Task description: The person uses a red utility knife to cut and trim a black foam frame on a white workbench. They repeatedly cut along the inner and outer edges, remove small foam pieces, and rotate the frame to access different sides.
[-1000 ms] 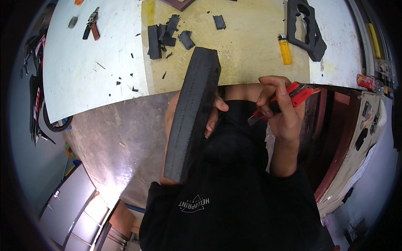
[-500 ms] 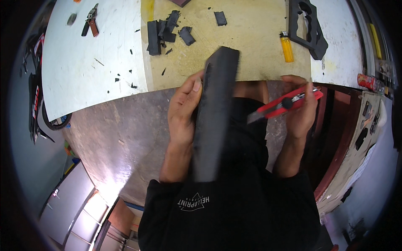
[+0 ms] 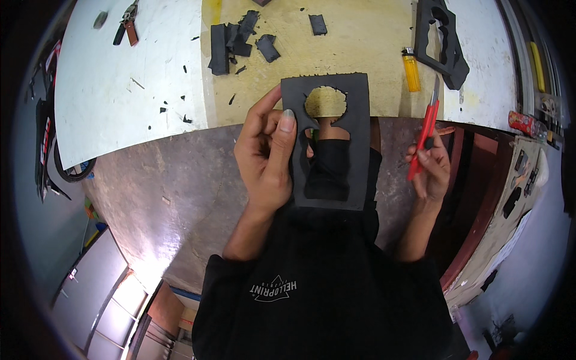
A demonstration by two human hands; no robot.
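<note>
My left hand (image 3: 268, 147) grips the left side of a flat black foam panel (image 3: 359, 150), thumb on its face and fingers behind. A large cutout runs through the panel: round at the top with a ragged edge, squarer below. It faces up in front of my chest, at the table's near edge. To its right, my right hand (image 3: 431, 162) is closed around the lower part of a red utility knife (image 3: 429, 120). The knife stands nearly upright in view, blade out and pointing toward the table, apart from the panel.
On the table (image 3: 264, 105) lie black foam scraps (image 3: 220, 51), a small offcut (image 3: 318, 24) and crumbs. A yellow lighter (image 3: 411, 71) rests beside another cut-out black foam piece (image 3: 431, 45). A folding multi-tool (image 3: 128, 25) lies far left. A red can (image 3: 525, 124) stands at the right.
The foam panel has turned from nearly edge-on to face-up, showing its cutout. The knife has swung from pointing left to pointing away, still in my right hand.
</note>
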